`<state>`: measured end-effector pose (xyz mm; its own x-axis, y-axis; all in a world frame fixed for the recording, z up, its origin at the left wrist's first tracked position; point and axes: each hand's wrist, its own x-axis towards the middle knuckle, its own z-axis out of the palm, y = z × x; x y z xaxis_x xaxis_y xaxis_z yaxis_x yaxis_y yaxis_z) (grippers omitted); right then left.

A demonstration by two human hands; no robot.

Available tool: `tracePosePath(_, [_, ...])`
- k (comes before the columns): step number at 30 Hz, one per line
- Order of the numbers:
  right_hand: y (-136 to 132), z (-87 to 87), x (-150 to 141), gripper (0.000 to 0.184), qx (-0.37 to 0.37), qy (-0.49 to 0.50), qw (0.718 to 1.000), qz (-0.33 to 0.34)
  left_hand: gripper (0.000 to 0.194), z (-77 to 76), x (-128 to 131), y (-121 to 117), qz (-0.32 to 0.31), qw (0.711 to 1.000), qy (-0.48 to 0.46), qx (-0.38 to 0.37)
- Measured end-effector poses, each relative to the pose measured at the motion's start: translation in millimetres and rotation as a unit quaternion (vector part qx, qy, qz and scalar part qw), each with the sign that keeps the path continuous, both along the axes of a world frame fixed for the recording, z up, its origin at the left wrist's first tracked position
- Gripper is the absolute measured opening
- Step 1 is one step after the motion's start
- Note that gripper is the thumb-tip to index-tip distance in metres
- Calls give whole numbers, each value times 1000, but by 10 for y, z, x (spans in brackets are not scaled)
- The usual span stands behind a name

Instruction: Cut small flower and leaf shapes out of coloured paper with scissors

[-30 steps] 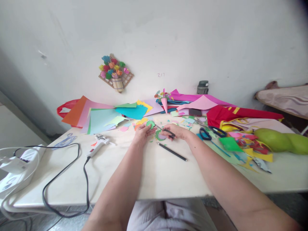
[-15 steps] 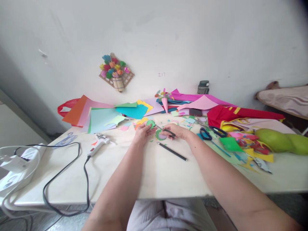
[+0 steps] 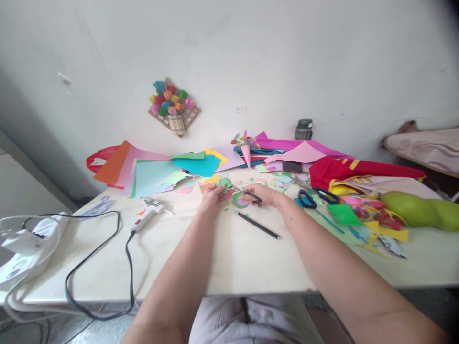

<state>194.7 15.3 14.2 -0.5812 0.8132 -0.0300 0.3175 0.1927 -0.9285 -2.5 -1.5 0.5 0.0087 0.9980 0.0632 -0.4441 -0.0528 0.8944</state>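
Note:
Between the fingers of my left hand (image 3: pixel 214 198) is a small rounded piece of green paper (image 3: pixel 224 184). My right hand (image 3: pixel 262 195) grips a pair of scissors (image 3: pixel 255 197) by dark handles, and the blades reach left to the green paper's edge. Just below the blades, a green and lilac paper piece (image 3: pixel 241 200) lies on the table. A black pen (image 3: pixel 256 224) rests in front of both hands, touched by neither. Paper scraps (image 3: pixel 211 179) in several colours are scattered behind my hands.
On the left lie a glue gun (image 3: pixel 145 217) with its black cord and a power strip (image 3: pixel 34 253). Coloured sheets (image 3: pixel 154 177) spread along the back. To the right are more scissors (image 3: pixel 315 197), red cloth (image 3: pixel 358 174) and a green bundle (image 3: pixel 412 208). A pink paper cone (image 3: pixel 245 155) stands behind.
Both hands keep almost the same position, with the green paper and scissors still held together. The whole view has shifted very slightly.

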Motion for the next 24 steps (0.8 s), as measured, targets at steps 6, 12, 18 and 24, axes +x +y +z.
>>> tracePosePath(6, [-26, 24, -12, 22, 1, 0, 1000, -12, 27, -3, 1, 0, 3, 1000, -1, -3])
tracePosePath(12, [-44, 50, 1, 24, 4, 16, 1000, 9, 26, 10, 5, -10, 1, 1000, -9, -4])
tracePosePath(18, [11, -10, 7, 21, 12, 12, 1000, 3, 25, 8, 8, -6, 7, 1000, -13, -3])
tracePosePath(24, [35, -38, 5, 23, 14, 4, 1000, 3, 25, 24, 19, -19, 12, 1000, -18, -8])
